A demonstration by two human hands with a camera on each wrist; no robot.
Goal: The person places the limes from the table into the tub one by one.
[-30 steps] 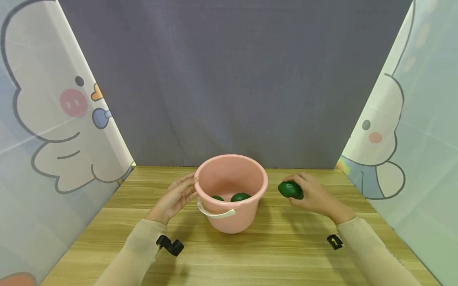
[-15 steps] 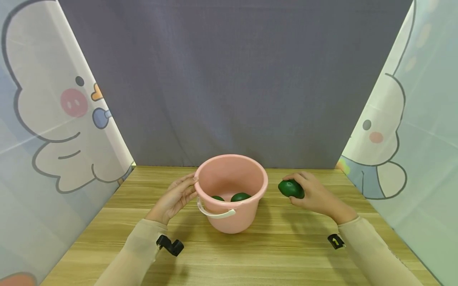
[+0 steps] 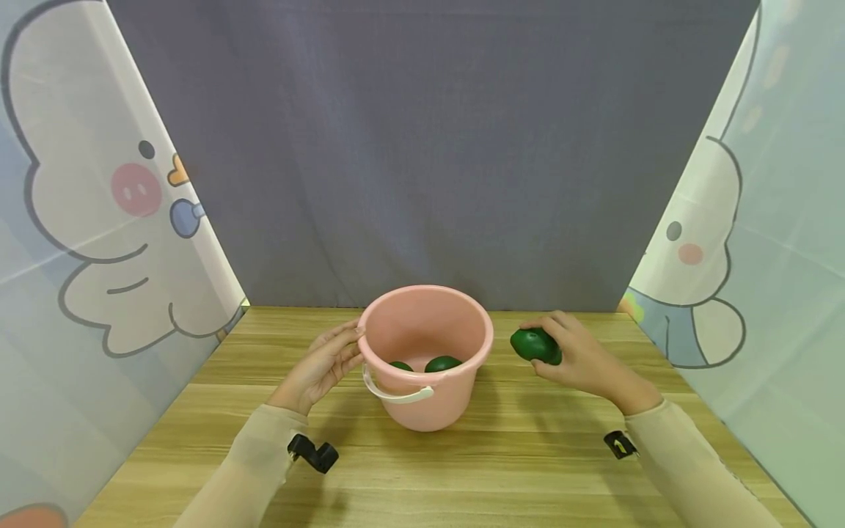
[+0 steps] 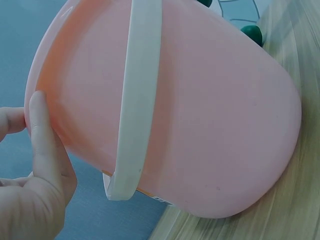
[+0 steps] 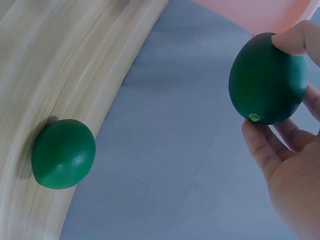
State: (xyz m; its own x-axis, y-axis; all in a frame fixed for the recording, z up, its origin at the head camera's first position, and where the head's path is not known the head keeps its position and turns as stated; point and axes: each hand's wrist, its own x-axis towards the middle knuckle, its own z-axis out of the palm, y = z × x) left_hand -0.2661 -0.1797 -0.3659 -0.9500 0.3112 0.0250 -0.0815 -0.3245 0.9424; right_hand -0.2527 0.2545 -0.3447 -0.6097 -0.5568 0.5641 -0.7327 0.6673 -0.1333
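Observation:
A pink bucket [image 3: 422, 411] with a white handle [image 3: 399, 397] stands upright on the table. Two dark green avocados show inside, one at the left [image 3: 400, 365] and a larger-looking avocado [image 3: 443, 364] beside it. At the bucket's left side, my left hand [image 3: 323, 367] pinches the rim between thumb and finger [image 4: 42, 145]. To the right of the bucket, above the table, my right hand [image 3: 574, 359] grips another avocado [image 5: 267, 82], its pale stem end visible. A further avocado [image 5: 64, 154] lies on the table in the right wrist view; the right hand mostly hides it from the head view.
The wooden table [image 3: 422, 484] ends at a grey curtain [image 3: 429, 154] behind the bucket. Printed cartoon curtains [image 3: 112, 183] enclose both sides. A black wrist mount [image 3: 313, 453] sits on the left sleeve, another black mount [image 3: 619, 444] on the right.
The avocado in my right hand has tilted slightly and shifted a little to the left. My left hand and the bucket stay practically where they were.

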